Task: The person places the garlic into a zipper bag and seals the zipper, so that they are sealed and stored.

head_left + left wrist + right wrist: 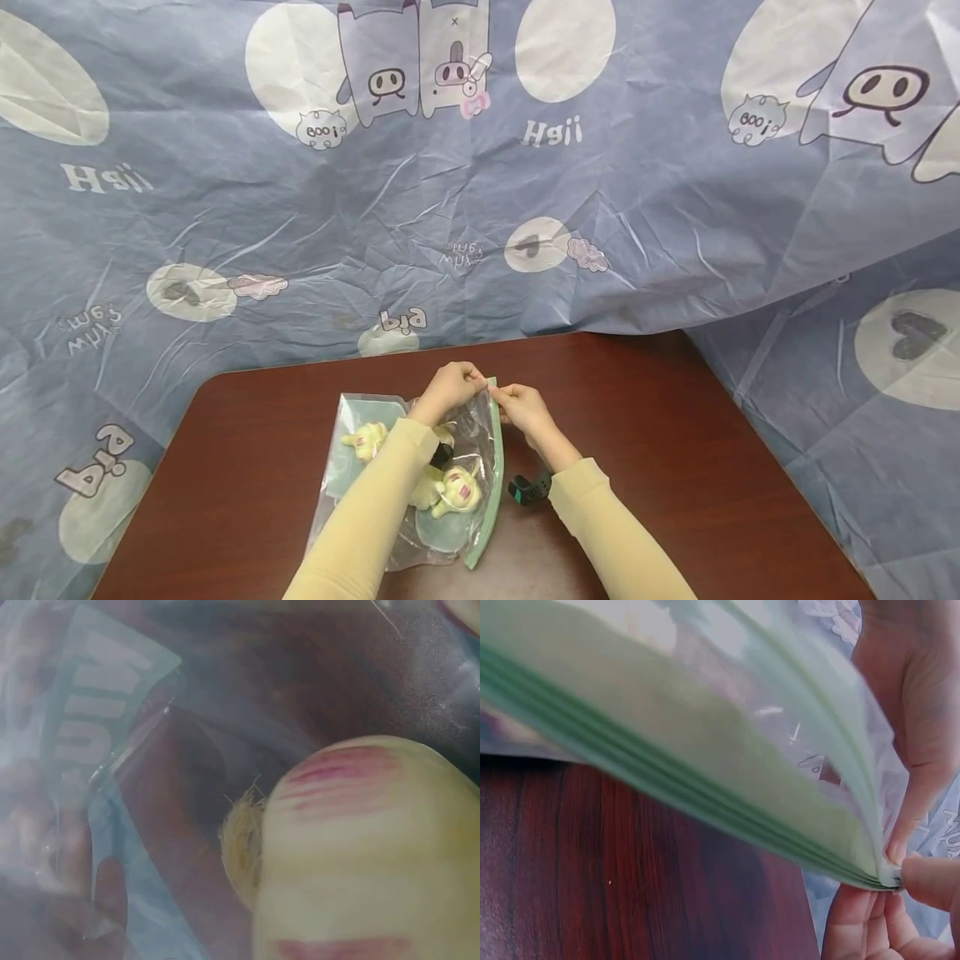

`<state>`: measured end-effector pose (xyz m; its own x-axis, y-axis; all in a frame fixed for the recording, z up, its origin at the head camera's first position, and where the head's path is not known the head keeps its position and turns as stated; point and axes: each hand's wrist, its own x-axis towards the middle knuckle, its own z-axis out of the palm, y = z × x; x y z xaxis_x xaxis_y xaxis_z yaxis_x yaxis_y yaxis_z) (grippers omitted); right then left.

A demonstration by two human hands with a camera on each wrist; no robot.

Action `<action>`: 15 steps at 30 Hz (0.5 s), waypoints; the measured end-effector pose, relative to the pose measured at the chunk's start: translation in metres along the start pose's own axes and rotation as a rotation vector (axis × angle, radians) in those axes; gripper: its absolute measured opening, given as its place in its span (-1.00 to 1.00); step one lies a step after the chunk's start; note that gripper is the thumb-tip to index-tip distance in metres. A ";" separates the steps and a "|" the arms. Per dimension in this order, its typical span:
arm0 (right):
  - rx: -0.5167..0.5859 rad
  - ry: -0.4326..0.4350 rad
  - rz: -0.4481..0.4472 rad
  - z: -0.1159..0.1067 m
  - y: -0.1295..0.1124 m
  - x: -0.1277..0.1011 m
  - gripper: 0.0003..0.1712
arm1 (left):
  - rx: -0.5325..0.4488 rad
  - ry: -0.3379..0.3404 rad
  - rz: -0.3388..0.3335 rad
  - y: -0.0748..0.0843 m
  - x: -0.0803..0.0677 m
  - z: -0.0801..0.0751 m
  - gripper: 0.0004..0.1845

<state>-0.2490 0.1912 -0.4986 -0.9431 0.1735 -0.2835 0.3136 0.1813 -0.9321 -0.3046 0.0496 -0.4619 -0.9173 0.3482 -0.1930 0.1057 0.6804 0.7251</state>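
Note:
A clear zip bag (390,492) with a green seal strip (491,475) lies on the dark wooden table (675,467). Inside it are small pale yellow plush toys (450,490) with pink markings. My left hand (450,390) and right hand (521,407) meet at the far end of the strip, and both pinch the bag's corner. The right wrist view shows the green seal strip (705,802) up close, with fingertips (922,874) pinching its end. In the left wrist view a plush toy (360,862) fills the lower right behind blurred plastic (97,735).
A blue cartoon-print cloth (480,208) hangs behind the table and drapes down on the right and left. The table's far edge (450,350) runs just beyond my hands. A dark wrist camera strap (528,487) sits on my right forearm.

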 end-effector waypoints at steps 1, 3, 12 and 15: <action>-0.007 -0.008 -0.003 0.001 0.000 -0.001 -0.63 | 0.002 0.008 -0.004 -0.001 0.000 -0.001 -0.85; -0.018 -0.022 -0.002 0.002 0.001 -0.004 -0.63 | -0.001 0.027 -0.017 -0.003 0.001 -0.004 -0.86; -0.034 -0.093 -0.007 0.011 0.005 -0.027 -0.71 | 0.001 0.108 -0.063 -0.011 0.001 -0.020 -0.85; -0.028 -0.112 -0.007 0.014 0.007 -0.036 -0.73 | -0.009 0.123 -0.073 -0.015 0.001 -0.024 -0.84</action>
<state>-0.2148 0.1727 -0.4982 -0.9511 0.0634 -0.3023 0.3088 0.2090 -0.9279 -0.3165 0.0245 -0.4574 -0.9626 0.2161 -0.1632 0.0342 0.6947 0.7185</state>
